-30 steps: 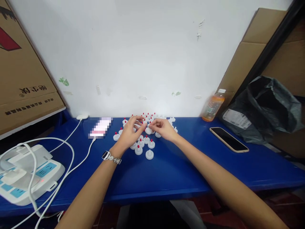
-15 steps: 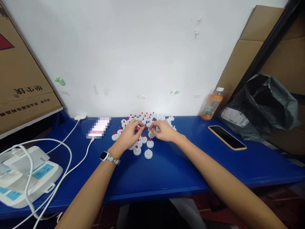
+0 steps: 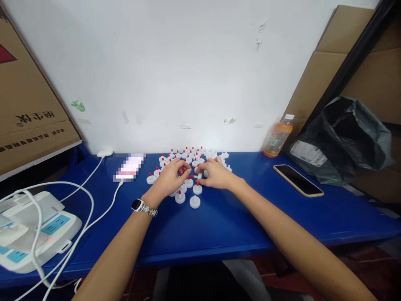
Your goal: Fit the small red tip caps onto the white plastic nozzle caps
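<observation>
Several white round nozzle caps [image 3: 180, 197], many with small red tips, stand in a cluster on the blue table [image 3: 225, 221]. My right hand [image 3: 216, 173] pinches one white nozzle cap [image 3: 199, 177] between thumb and fingers. That cap is tipped on its side, its red tip pointing left. My left hand [image 3: 172, 177], with a watch [image 3: 137, 205] on the wrist, is curled over the caps just left of it. Its thumb and fingertips come together, and whatever is between them is too small to tell. A cap with no red tip [image 3: 194, 202] lies nearest the front.
A phone [image 3: 297, 180], an orange drink bottle [image 3: 278, 136] and a grey plastic bag [image 3: 341, 142] are at the right. On the left lie a power strip [image 3: 59, 240], white cables and a blurred-out device [image 3: 130, 167]. A white wall [image 3: 188, 75] rises behind the table.
In my right hand the cap has turned from roughly upright onto its side, its tip now toward my left hand. My left hand has barely moved.
</observation>
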Tool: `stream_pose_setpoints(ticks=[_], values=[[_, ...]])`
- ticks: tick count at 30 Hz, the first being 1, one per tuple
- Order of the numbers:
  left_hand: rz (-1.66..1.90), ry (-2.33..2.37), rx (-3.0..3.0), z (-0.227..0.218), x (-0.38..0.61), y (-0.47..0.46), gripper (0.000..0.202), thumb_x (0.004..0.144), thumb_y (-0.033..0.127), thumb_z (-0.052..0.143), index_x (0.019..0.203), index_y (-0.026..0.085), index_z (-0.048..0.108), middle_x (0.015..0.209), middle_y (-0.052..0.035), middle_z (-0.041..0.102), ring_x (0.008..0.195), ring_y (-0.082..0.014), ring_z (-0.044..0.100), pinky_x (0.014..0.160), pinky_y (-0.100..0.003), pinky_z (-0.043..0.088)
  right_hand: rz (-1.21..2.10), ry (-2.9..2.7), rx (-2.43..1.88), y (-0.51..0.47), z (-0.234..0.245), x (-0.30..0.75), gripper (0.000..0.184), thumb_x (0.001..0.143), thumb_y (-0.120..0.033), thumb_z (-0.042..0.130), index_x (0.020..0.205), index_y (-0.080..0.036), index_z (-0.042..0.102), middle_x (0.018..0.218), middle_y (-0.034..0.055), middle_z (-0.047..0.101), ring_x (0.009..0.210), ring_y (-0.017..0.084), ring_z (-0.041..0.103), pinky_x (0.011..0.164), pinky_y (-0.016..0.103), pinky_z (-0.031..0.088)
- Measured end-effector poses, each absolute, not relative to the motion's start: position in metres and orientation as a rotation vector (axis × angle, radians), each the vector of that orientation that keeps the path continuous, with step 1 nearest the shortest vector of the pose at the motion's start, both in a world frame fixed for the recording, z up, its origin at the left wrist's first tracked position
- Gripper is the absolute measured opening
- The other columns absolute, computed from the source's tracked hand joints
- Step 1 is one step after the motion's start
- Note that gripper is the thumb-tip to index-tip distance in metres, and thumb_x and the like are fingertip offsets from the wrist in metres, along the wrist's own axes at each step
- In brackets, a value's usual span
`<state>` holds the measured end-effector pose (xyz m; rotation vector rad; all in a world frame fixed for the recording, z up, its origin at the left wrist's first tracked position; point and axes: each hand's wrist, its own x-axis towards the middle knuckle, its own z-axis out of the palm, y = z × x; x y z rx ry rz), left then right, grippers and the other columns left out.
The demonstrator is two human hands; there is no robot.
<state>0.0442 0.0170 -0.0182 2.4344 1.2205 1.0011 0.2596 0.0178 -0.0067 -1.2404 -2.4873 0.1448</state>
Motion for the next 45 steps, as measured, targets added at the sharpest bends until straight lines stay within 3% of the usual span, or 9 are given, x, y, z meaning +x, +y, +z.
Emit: stream_pose_setpoints(ticks=[7, 11, 16, 20, 23, 30, 33, 38, 45], values=[[1.010, 1.260, 2.435, -0.018, 0.043, 0.017, 0.021, 0.094, 0.035, 0.052, 0.096, 0.020, 0.065, 0.099, -0.0060, 0.068, 0.093, -0.0214, 0.063, 0.086, -0.037, 0.049, 0.165, -2.264, -1.194, 0.019, -0.017, 0.251, 0.028, 0.087, -0.036, 0.066, 0.111, -0.022, 0.064, 0.094, 0.0016, 0.074, 0.085, 0.019, 0.062, 0.091, 0.038, 0.027], [0.967, 1.315, 2.372, -0.017, 0.044, 0.017, 0.022, 0.092, 0.032, 0.053, 0.106, 0.019, 0.065, 0.100, -0.0067, 0.071, 0.090, -0.0215, 0.065, 0.083, -0.037, 0.050, 0.142, -2.378, -1.158, 0.014, -0.021, 0.246, 0.017, 0.090, -0.036, 0.064, 0.100, -0.023, 0.069, 0.089, 0.0022, 0.072, 0.092, 0.022, 0.057, 0.089, 0.039, 0.028], [0.960, 1.247, 2.345, -0.015, 0.046, 0.016, 0.018, 0.092, 0.029, 0.053, 0.097, 0.019, 0.066, 0.095, -0.0053, 0.071, 0.086, -0.0197, 0.065, 0.077, -0.033, 0.051, 0.005, -2.334, -1.243, 0.011, -0.020, 0.248, 0.018, 0.081, -0.035, 0.072, 0.095, -0.023, 0.072, 0.106, 0.0086, 0.062, 0.104, 0.027, 0.047, 0.087, 0.039, 0.031], [0.975, 1.238, 2.359, -0.014, 0.046, 0.015, 0.017, 0.091, 0.030, 0.054, 0.093, 0.019, 0.067, 0.091, -0.0043, 0.071, 0.085, -0.0196, 0.065, 0.078, -0.033, 0.050, 0.116, -2.349, -1.285, 0.013, -0.019, 0.250, 0.010, 0.081, -0.021, 0.065, 0.091, -0.021, 0.067, 0.084, 0.0037, 0.062, 0.089, 0.022, 0.052, 0.082, 0.035, 0.032], [0.969, 1.243, 2.357, -0.014, 0.046, 0.015, 0.019, 0.092, 0.032, 0.053, 0.093, 0.019, 0.066, 0.090, -0.0042, 0.071, 0.084, -0.0195, 0.065, 0.078, -0.033, 0.050, 0.165, -2.299, -1.286, 0.015, -0.019, 0.251, 0.005, 0.083, -0.021, 0.063, 0.088, -0.020, 0.063, 0.074, 0.0001, 0.064, 0.083, 0.020, 0.054, 0.082, 0.034, 0.030], [0.949, 1.297, 2.372, -0.014, 0.044, 0.015, 0.022, 0.094, 0.035, 0.051, 0.094, 0.020, 0.067, 0.089, -0.0037, 0.070, 0.083, -0.0196, 0.064, 0.072, -0.032, 0.048, 0.117, -2.336, -1.241, 0.014, -0.019, 0.252, 0.008, 0.087, -0.027, 0.063, 0.084, -0.020, 0.068, 0.080, 0.0018, 0.069, 0.088, 0.021, 0.054, 0.083, 0.035, 0.026], [0.953, 1.302, 2.382, -0.014, 0.045, 0.014, 0.022, 0.094, 0.036, 0.051, 0.093, 0.021, 0.067, 0.090, -0.0037, 0.070, 0.084, -0.0198, 0.064, 0.073, -0.032, 0.048, 0.107, -2.355, -1.201, 0.016, -0.021, 0.252, 0.011, 0.089, -0.030, 0.064, 0.089, -0.021, 0.069, 0.085, 0.0024, 0.070, 0.091, 0.021, 0.053, 0.082, 0.035, 0.025], [0.950, 1.276, 2.395, -0.011, 0.047, 0.011, 0.022, 0.094, 0.035, 0.050, 0.091, 0.021, 0.067, 0.089, -0.0037, 0.070, 0.086, -0.0208, 0.064, 0.077, -0.034, 0.048, 0.111, -2.313, -1.217, 0.025, -0.026, 0.253, 0.010, 0.088, -0.024, 0.063, 0.096, -0.021, 0.068, 0.081, 0.0004, 0.070, 0.091, 0.021, 0.055, 0.084, 0.036, 0.025], [0.942, 1.243, 2.448, -0.015, 0.050, 0.012, 0.022, 0.095, 0.035, 0.051, 0.094, 0.021, 0.067, 0.089, -0.0047, 0.070, 0.087, -0.0215, 0.063, 0.081, -0.037, 0.049, 0.052, -2.207, -1.289, 0.034, -0.028, 0.258, 0.025, 0.086, -0.025, 0.063, 0.110, -0.021, 0.065, 0.092, 0.0034, 0.073, 0.102, 0.024, 0.055, 0.089, 0.039, 0.027]])
